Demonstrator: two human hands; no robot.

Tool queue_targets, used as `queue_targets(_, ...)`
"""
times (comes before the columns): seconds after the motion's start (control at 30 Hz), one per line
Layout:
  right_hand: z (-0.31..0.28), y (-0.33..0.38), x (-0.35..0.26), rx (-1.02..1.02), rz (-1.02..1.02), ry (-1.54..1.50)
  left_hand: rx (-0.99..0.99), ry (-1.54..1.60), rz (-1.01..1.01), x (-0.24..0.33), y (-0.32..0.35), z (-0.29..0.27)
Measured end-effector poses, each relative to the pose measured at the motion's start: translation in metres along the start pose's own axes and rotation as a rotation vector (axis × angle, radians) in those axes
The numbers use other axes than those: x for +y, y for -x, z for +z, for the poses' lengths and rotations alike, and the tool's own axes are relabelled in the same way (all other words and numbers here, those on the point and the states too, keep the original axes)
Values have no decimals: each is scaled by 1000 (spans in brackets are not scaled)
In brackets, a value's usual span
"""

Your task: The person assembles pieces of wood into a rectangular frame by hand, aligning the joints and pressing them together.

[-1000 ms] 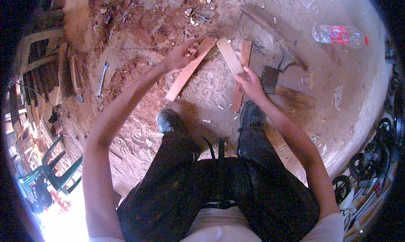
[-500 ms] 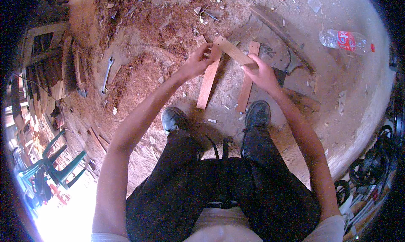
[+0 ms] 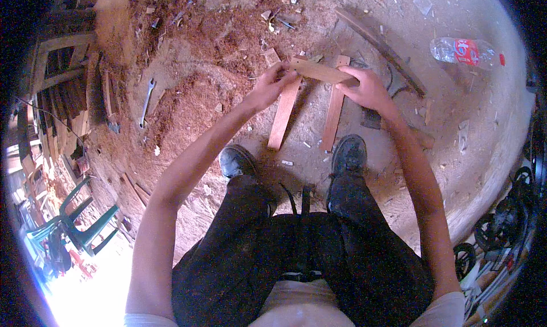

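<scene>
I stand over a sawdust-covered floor and hold wooden strips in front of me. My left hand (image 3: 268, 87) grips the top of a reddish wooden strip (image 3: 283, 116) that hangs downward, and also touches the left end of a short pale strip (image 3: 319, 71) held crosswise. My right hand (image 3: 367, 90) holds the right end of that crosswise strip. A second long strip (image 3: 333, 113) hangs down just left of my right hand, behind the crosswise piece. Both long strips point toward my black shoes (image 3: 348, 153).
A wrench (image 3: 146, 102) lies in the sawdust at left. A plastic bottle (image 3: 464, 51) with a red label lies at upper right, near a long dark plank (image 3: 379, 42). Green plastic chairs (image 3: 77, 224) stand at lower left. Wheels and clutter (image 3: 496, 236) sit at lower right.
The pale strip has swung from slanted to lying crosswise over the two long strips. The left strip turned from slanting to nearly vertical. Both hands came closer together.
</scene>
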State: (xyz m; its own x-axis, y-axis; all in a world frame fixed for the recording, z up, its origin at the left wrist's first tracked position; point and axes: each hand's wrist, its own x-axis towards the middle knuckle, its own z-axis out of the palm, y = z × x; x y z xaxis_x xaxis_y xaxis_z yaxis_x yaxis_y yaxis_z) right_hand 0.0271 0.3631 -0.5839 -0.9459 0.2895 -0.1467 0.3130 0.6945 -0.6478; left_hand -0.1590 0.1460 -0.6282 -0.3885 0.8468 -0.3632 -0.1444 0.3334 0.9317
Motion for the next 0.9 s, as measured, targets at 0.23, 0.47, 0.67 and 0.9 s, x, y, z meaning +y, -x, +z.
queue_targets(0.23,-1,0,-2,62,-91,20,102,-21,77,-8,-3,4)
queue_targets(0.47,0,-2,-9,48,-59,111,124,23,-46,-15,-1,6)
queue_targets(0.67,8,-9,0,56,-170,156,137,77,-92,-21,3,8)
queue_targets(0.9,13,-12,-1,305,-203,101,210,260,-244,-24,18,-1)
